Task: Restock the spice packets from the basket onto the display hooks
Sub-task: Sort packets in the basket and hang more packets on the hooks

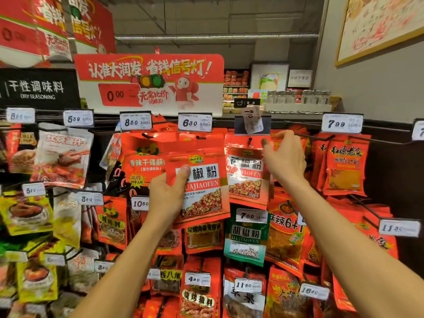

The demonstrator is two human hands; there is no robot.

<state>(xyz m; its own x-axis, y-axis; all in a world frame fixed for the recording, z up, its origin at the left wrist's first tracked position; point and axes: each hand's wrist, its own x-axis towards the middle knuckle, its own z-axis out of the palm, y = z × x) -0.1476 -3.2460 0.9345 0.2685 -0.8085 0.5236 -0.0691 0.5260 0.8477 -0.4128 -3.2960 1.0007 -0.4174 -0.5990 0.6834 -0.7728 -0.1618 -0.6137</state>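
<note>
My left hand (166, 191) grips a red spice packet (202, 191) by its lower left edge, thumb across its front, holding it up before the display. Just to its right, a matching red packet (246, 173) hangs on a display hook (250, 140) under a flipped-up price tag holder (252, 121). My right hand (284, 157) is raised at that packet's upper right corner, thumb and fingers loosely curled near its top edge; whether they touch the packet is unclear. The basket is out of view.
The peg wall is packed with hanging packets: a green packet (246, 242) below, red ones (346, 166) to the right, yellow ones (25, 212) at far left. Price tags (195, 122) stick out on hook ends. A red promotional sign (149, 83) stands above.
</note>
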